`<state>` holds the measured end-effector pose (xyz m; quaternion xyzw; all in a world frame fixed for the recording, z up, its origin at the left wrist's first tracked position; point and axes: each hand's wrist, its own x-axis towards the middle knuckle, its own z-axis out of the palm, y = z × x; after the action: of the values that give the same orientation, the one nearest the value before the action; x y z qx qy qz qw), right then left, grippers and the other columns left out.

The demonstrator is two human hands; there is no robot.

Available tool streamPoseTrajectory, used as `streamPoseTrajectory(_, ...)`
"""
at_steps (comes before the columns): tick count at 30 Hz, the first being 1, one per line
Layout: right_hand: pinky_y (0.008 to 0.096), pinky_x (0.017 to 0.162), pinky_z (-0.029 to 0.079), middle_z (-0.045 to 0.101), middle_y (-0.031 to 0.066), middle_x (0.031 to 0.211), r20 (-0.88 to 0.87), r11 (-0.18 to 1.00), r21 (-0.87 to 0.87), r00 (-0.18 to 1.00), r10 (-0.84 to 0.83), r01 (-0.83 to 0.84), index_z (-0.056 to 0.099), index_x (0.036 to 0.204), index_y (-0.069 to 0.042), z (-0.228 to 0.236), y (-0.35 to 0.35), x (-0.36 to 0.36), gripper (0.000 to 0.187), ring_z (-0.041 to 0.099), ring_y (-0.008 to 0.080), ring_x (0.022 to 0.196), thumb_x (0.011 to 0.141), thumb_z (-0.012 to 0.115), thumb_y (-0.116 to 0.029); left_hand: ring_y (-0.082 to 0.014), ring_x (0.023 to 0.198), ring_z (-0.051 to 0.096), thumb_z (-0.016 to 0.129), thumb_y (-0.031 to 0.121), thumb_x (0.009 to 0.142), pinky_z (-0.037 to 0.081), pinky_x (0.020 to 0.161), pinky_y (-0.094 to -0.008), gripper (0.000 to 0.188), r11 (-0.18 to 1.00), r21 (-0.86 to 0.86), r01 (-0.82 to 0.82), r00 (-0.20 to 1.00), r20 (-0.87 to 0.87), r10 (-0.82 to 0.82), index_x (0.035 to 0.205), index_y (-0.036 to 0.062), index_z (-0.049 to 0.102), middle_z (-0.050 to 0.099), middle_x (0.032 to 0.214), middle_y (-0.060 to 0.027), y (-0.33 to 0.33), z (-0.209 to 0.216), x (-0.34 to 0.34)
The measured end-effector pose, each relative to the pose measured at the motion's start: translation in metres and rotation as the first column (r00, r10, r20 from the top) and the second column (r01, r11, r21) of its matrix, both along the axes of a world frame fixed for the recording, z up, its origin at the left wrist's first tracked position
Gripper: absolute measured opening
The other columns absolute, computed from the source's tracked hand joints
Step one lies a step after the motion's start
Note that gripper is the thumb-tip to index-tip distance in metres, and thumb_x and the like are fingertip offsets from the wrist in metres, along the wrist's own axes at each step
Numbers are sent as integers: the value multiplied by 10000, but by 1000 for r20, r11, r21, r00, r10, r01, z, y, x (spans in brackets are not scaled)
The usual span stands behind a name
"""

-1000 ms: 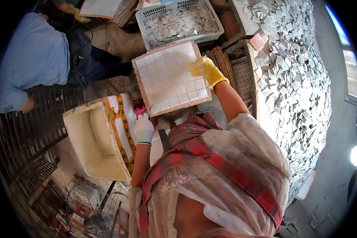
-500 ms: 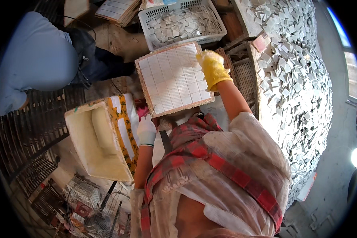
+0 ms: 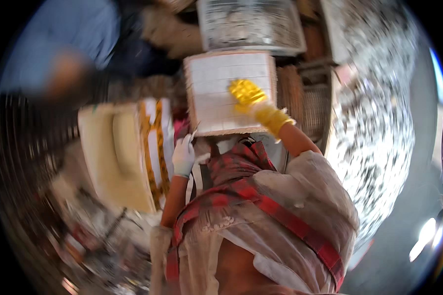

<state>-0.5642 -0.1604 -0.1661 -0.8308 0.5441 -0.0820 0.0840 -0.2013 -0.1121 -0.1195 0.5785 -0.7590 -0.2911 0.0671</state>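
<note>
A square board of white tiles (image 3: 216,83) with a rough brown rim lies in front of me, thin grid lines between the tiles. My right hand (image 3: 253,102), in a yellow rubber glove, lies over the right part of the tiles with its fingers stretched out flat. Near the board's lower left corner is my left hand (image 3: 183,156) in a white glove. Its fingers are closed round a thin, pale thing that pokes up toward the corner; motion blur hides its kind.
At left stands an open foam box (image 3: 108,162) with yellow tape on its side. Beyond the board is a pale plastic crate (image 3: 253,49) of tile pieces. A large heap of tiles (image 3: 374,132) fills the right. A person in blue (image 3: 83,29) is at the upper left.
My right hand has moved from the board's right edge down and left onto the tiles. My left hand remains by the lower left corner. The view has shifted and blurred.
</note>
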Motion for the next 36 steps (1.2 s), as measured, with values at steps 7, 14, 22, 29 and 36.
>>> streamPoseTrajectory(7,475,1204,186,372,174,1544,-116,970,-176,975,-190,168,408,1468,-20,4,-86,105,637,313,339,1446,937,549,-342,-319,870,654,685,209,844,520,748,-423,328,727,280,-627,733,-102,672,1153,111,639,650,953,-128,132,-12,20)
streamPoseTrajectory(14,502,1169,262,415,200,1500,443,918,222,873,204,-328,424,1454,-21,34,-37,166,601,379,364,1399,938,557,-298,-227,752,651,579,301,963,520,565,-260,251,-310,924,-225,-733,49,678,1005,55,603,688,921,-78,326,-191,125)
streamPoseTrajectory(22,342,1186,191,239,135,1616,641,973,232,752,-154,1,213,1554,0,39,-71,171,621,239,245,1479,1004,463,-145,-285,969,644,503,327,1001,515,523,-266,332,-190,928,-322,-935,-280,218,1217,90,586,625,1180,-201,167,-259,251)
streamPoseTrajectory(29,403,1070,388,488,178,1416,195,685,-728,966,168,27,405,1454,15,168,-119,285,462,500,278,1256,1038,415,-188,-261,895,633,496,361,1002,494,496,-270,341,-105,947,-303,-944,-283,169,1202,102,589,627,1120,-178,84,-281,299)
streamPoseTrajectory(36,331,1078,378,444,159,1485,442,772,-586,700,560,-248,408,1443,34,174,-124,433,468,448,153,1336,1009,480,-124,-237,821,622,488,395,1004,472,468,-274,351,-68,961,-269,-952,-255,167,1187,114,592,628,1059,-155,84,-285,312)
